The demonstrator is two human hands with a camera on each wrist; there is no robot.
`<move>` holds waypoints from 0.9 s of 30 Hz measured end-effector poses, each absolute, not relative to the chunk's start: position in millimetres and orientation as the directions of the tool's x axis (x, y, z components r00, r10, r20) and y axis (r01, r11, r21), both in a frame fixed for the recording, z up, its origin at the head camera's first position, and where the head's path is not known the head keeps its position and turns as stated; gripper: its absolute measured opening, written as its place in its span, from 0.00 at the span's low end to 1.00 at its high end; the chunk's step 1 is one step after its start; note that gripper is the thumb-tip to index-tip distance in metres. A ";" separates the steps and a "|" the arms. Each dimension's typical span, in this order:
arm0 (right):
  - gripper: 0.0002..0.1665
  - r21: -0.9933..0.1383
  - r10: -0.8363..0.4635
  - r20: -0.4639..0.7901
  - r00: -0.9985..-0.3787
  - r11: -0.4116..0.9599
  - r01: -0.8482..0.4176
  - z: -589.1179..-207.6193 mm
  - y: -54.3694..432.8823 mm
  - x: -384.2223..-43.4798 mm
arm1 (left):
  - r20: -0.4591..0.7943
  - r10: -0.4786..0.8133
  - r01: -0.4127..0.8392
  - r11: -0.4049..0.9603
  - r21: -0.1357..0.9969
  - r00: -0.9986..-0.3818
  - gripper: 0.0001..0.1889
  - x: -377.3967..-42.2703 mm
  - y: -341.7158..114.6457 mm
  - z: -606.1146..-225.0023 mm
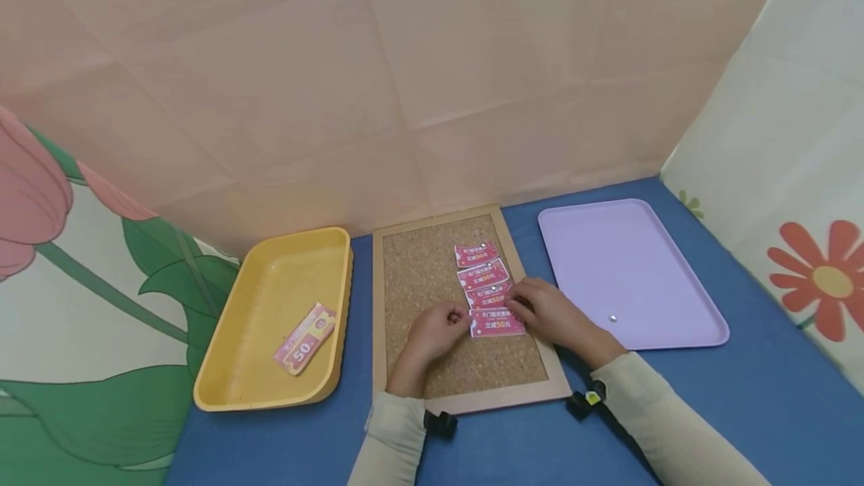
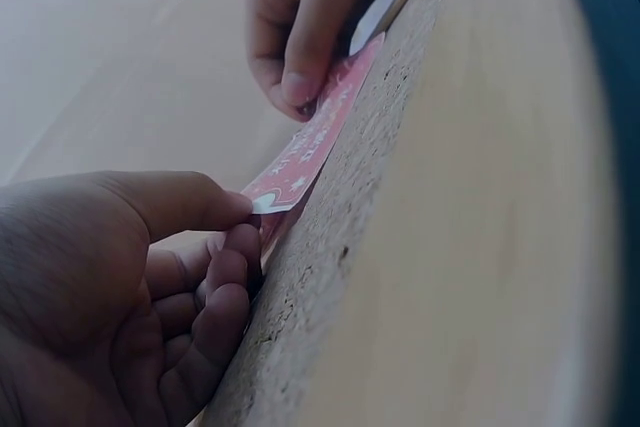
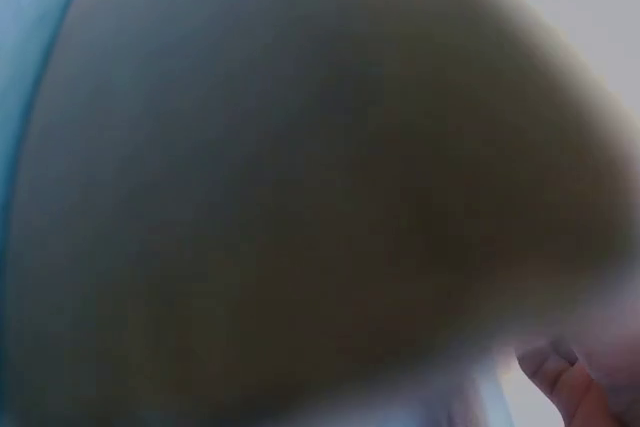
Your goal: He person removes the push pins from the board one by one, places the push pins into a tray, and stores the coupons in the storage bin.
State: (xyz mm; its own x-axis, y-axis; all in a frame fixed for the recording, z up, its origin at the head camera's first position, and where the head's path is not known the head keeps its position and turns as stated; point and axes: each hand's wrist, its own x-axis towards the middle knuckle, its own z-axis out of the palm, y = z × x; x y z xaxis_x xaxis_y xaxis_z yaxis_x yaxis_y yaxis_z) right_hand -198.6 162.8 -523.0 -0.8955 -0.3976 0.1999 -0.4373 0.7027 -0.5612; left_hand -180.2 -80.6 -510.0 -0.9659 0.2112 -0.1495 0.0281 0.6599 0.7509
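On the corkboard (image 1: 418, 268), several pink coupons stand in a column, the upper ones bearing silver pushpins. My left hand (image 1: 437, 328) pinches the left end of the lowest coupon (image 1: 497, 325) between thumb and fingers. In the left wrist view, that coupon (image 2: 305, 157) is tilted, its near end lifted slightly off the cork. My right hand (image 1: 550, 313) grips the same coupon by its upper right part, thumb and fingers together. Its fingertips partly hide the coupon; whether they also hold a pin cannot be made out. A blurred dark shape blocks most of the right wrist view.
Left of the board is a yellow tray (image 1: 270, 306) with a pink coupon (image 1: 305, 337) inside. A purple tray (image 1: 628, 268) lies to the right, one silver pushpin (image 1: 613, 318) on it. A blue cloth (image 1: 506, 448) covers the table; a pinkish-beige sheet hangs behind.
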 end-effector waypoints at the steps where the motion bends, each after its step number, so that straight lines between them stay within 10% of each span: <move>1: 0.06 -0.567 -0.395 0.193 -0.898 0.702 -0.430 -522.3 162.6 -197.5 | -0.152 0.209 0.024 0.660 0.751 -0.966 0.07 -179.7 -80.7 -510.2; 27: 0.07 -0.521 -0.385 0.293 -0.875 0.703 -0.484 -505.5 204.7 -164.7 | -0.103 0.236 0.064 0.609 0.790 -0.966 0.10 -151.1 -149.7 -457.5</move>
